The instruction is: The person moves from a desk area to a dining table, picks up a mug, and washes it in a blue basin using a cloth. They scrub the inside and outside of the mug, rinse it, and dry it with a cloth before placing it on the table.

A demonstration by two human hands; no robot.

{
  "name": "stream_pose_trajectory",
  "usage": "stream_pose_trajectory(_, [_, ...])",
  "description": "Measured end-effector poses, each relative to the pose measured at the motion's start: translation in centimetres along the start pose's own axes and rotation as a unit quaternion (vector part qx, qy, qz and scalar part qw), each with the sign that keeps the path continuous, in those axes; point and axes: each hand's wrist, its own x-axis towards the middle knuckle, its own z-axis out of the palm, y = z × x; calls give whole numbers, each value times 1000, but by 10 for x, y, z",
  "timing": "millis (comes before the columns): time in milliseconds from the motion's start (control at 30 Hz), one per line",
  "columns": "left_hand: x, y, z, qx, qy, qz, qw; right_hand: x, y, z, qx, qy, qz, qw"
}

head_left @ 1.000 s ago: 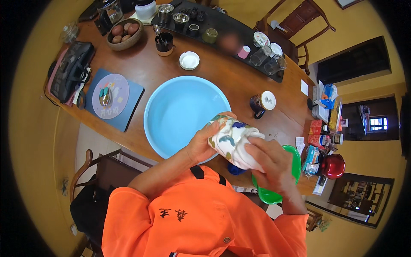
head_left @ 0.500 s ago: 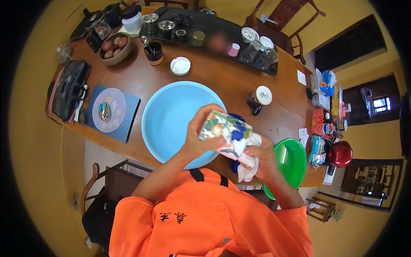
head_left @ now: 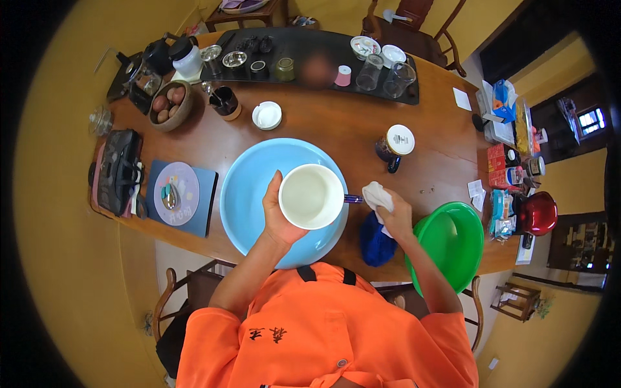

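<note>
My left hand (head_left: 278, 216) is wrapped round the side of a mug (head_left: 312, 197), held over the light blue basin (head_left: 240, 184). The mug's mouth faces up, showing a pale inside with nothing in it. Its dark blue handle points to the right. My right hand (head_left: 399, 216) grips a crumpled white cloth (head_left: 376, 194), apart from the mug. Just below that hand a dark blue cloth (head_left: 376, 244) lies bunched on the table.
A green basin (head_left: 453, 249) stands to the right, and a dark mug (head_left: 387, 152) rests upside down beyond the white cloth. A white ashtray (head_left: 266, 116), a bowl of round brown things (head_left: 171, 107) and a black tray (head_left: 294, 52) with glasses occupy the far side.
The mug has turned from its patterned side to mouth up and moved left over the blue basin. My right hand and the white cloth have come away from it.
</note>
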Motion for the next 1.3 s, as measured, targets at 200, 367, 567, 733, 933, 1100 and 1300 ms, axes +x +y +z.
stream_pose_trajectory(200, [7,2,4,44,-39,-11,998,-3,22,26,-161,-76,-46,983])
stream_pose_trajectory(367, [16,-2,13,91,9,-24,996,11,-49,-21,152,-53,5,987])
stream_pose_trajectory(567, [36,-22,10,173,-84,-132,972,10,-105,-61,205,-108,-156,960])
stream_pose_trajectory(733, [45,-25,16,170,-4,-172,970,11,-105,-72,218,-197,-179,939])
stream_pose_trajectory(933, [62,-8,23,117,-112,-192,968,26,-97,-51,385,-161,26,908])
stream_pose_trajectory(1100, [63,10,8,264,36,-52,963,93,-86,-20,392,-64,83,914])
stream_pose_trajectory(1300, [37,12,-27,325,104,-47,939,174,-33,65,368,36,173,913])
